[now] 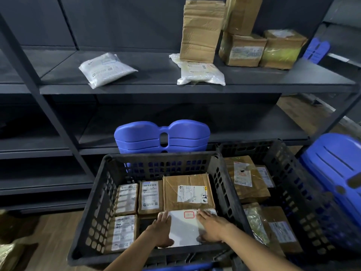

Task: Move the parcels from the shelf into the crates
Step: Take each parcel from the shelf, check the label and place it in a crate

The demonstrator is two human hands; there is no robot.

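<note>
- Both hands are down inside the near crate (93, 212), one on each side of a flat white parcel (183, 229) that lies at the crate's front, just in front of a larger cardboard box (188, 192).
- Left hand (163, 229): fingers nearly straight along the parcel's left edge. I cannot tell whether the thumb tucks underneath.
- Right hand (212, 227): spread flat on the parcel's right part, pressing down rather than pinching.
- Three small labelled boxes (127, 198) fill the left part of this crate, leaving a narrow dark gap beside the white parcel.
- Step in hand, as I judge it: seating this parcel on the crate floor. It looks level and close to settled.
- Second crate (283, 163), touching the first on the right, holds several brown and plastic-wrapped parcels.
- On the shelf (156, 89) above, two white bags lie well apart: one at the left (106, 69), one at the middle (201, 74), the latter just beside a tall cardboard box (201, 32).
- More taped boxes (242, 49) stand stacked at the right of the shelf.
- Blue stacked chairs (162, 136) stand between the shelf and the crates.
- Next move, likely: let go, lift both hands clear of the crate wall, and reach up for a shelf item. The soft bags would sag, so a hand under or a full grasp suits them. The tall box probably needs both hands.
</note>
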